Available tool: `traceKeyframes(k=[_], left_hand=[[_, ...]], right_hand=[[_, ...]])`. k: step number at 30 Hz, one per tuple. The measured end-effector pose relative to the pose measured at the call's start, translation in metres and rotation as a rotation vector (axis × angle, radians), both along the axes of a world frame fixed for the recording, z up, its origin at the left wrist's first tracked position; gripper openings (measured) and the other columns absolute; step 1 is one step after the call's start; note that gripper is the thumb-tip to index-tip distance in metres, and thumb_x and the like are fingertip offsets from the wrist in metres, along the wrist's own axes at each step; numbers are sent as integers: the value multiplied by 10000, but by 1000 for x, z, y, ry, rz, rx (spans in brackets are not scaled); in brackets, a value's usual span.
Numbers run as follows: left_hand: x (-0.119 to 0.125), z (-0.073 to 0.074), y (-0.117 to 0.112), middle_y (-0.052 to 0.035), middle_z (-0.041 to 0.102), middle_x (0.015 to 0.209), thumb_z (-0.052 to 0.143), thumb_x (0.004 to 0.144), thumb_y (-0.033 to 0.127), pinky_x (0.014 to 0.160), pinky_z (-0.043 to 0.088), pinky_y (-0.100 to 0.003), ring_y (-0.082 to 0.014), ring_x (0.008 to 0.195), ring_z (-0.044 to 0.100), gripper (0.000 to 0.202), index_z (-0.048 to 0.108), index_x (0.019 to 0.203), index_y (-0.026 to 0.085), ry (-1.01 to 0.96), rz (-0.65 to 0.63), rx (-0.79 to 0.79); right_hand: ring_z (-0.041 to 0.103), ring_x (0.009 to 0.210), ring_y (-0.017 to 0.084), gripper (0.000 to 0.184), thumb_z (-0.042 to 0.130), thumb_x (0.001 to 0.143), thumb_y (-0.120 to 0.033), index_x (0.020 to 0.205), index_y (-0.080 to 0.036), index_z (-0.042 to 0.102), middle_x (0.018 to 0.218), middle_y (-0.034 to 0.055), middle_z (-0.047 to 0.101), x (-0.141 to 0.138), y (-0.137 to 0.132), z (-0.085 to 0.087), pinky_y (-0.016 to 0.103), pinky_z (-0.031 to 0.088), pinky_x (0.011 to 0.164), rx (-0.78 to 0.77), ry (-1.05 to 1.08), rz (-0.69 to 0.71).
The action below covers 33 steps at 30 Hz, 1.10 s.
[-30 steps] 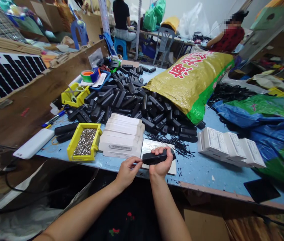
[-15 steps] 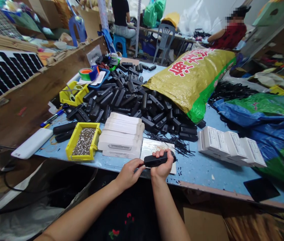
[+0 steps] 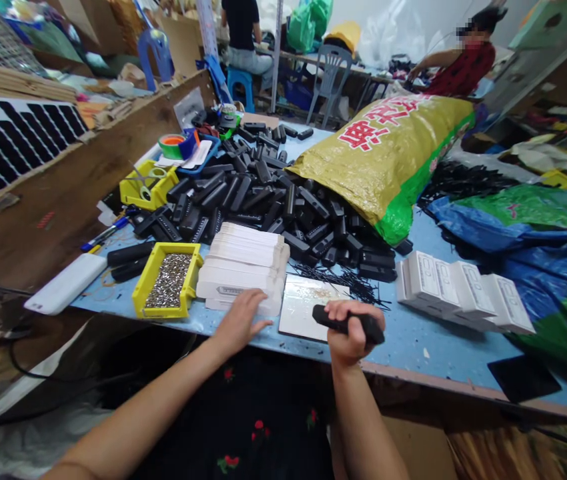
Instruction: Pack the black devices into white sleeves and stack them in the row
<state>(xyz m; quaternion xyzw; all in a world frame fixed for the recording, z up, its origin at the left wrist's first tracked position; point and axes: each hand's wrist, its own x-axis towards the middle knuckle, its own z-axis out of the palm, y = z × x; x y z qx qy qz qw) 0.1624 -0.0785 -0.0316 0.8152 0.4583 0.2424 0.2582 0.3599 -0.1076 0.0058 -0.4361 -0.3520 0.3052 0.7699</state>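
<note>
My right hand (image 3: 356,333) is wrapped round a black oblong plastic piece (image 3: 328,319), held tilted above the right part of a white plate (image 3: 299,303). My left hand (image 3: 238,321) has its fingers apart, over the front edge of a stack of flat white cartons (image 3: 243,267) with a printed drawing on the front one. Whether the left fingertips touch the cartons I cannot tell. Thin black strips (image 3: 363,288) lie behind and beside the plate. Left of the cartons stands a yellow bin (image 3: 192,283) full of small metal parts (image 3: 168,280).
A heap of black oblong pieces (image 3: 263,200) spills from a gold sack (image 3: 388,157). White boxes (image 3: 468,293) stand at right, a white oblong object (image 3: 66,283) at left. A yellow tray with scissors (image 3: 146,185) sits farther back. Two people are seated in the background.
My left hand has let go of the black piece's end and moved left to the cartons, its fingers opening. My right hand has shifted right with the piece and tilted it.
</note>
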Motion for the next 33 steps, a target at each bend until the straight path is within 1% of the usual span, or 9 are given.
traceKeyframes(k=[4,10,16,21,24,26,29,31,33], left_hand=[[-44,-8,23,-138,525,1264,624,774,259,1032,339,-461,-294,1211,452,473,500,1226,193,354,-20,124],[-47,-1,29,-134,539,1222,611,751,185,995,322,-434,-283,1174,457,477,480,1210,180,516,-39,168],[-40,18,36,-176,532,1203,588,749,172,962,334,-460,-311,1138,464,405,504,1142,130,549,-51,131],[-37,61,37,-105,640,964,505,806,201,884,418,-401,-259,948,575,177,593,953,154,455,-266,-114],[-28,84,26,-50,640,1072,403,889,327,896,437,-312,-196,988,584,295,553,1114,207,116,-372,-356],[-20,87,15,-60,611,1159,369,899,404,942,421,-318,-203,1066,556,392,495,1210,200,-130,-360,-535],[-12,73,3,-80,572,1192,447,851,467,977,399,-352,-216,1112,520,470,437,1239,201,-315,-298,-685],[-16,58,0,-67,570,1144,575,767,490,949,415,-372,-207,1061,541,602,354,1263,229,-428,-339,-775],[-26,47,-2,-45,580,1071,733,615,489,909,434,-379,-201,981,567,835,287,1278,245,-449,-378,-802]], right_hand=[[548,499,145,187,707,632,-291,610,-193,549,550,-18,577,14,4,-20,293,450,509,-147,-229,183],[571,536,118,384,658,724,-439,925,-210,425,654,-69,551,41,31,-45,316,514,608,-366,164,-212],[590,878,206,471,660,693,-473,997,-180,451,941,66,585,62,35,-69,376,457,825,-541,-321,-532],[491,1068,281,327,650,739,-420,913,-154,572,1070,136,538,61,21,-44,476,347,956,-421,-745,-563],[552,920,212,208,530,872,-316,1022,-182,585,975,90,561,30,6,-9,392,452,835,-136,-923,-276],[534,1007,221,284,534,884,-289,1156,-210,565,1073,100,548,1,-3,12,396,447,877,-1,-1060,-37],[435,1158,271,385,597,855,-300,1230,-227,546,1220,119,473,-31,-12,26,448,376,973,49,-1222,1],[462,1085,247,224,602,855,-269,1075,-236,629,1106,89,514,-36,-16,26,425,386,946,51,-1225,55],[480,1001,219,69,615,845,-247,899,-230,655,1001,61,534,-32,-20,24,391,404,902,39,-1219,256]])
